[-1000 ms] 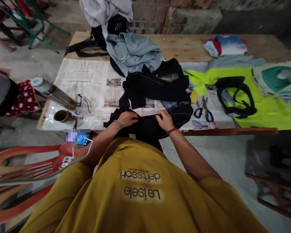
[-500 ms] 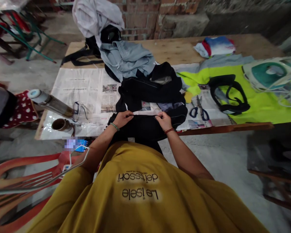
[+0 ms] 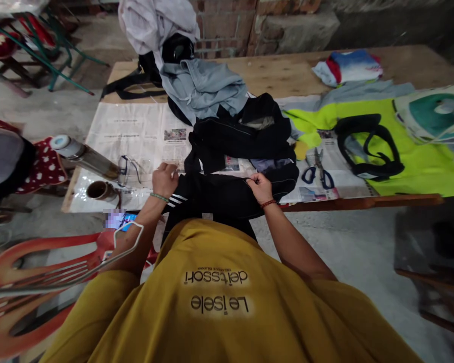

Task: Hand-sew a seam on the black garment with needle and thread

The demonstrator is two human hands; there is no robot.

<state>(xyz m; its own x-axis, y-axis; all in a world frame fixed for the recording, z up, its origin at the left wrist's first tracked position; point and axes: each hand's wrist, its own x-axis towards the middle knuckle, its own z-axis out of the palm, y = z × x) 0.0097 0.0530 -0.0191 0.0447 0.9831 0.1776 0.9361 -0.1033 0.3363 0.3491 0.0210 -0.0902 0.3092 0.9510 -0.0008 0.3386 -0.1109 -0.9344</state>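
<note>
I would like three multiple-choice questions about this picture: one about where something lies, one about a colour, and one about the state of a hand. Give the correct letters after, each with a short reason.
1. Where do the scissors lie?
A. on the red chair
B. on the newspaper, right of the black garment
C. on the floor

2. What colour are the scissors' handles?
A. blue
B. yellow
C. white

3. What is the right hand doing?
A. resting open on the table
B. holding the bottle
C. pinching the edge of the black garment

Answers:
1 B, they rest on the newspaper beside the dark cloth.
2 A, both loops look blue.
3 C, its fingers close on the fabric's upper edge.
</note>
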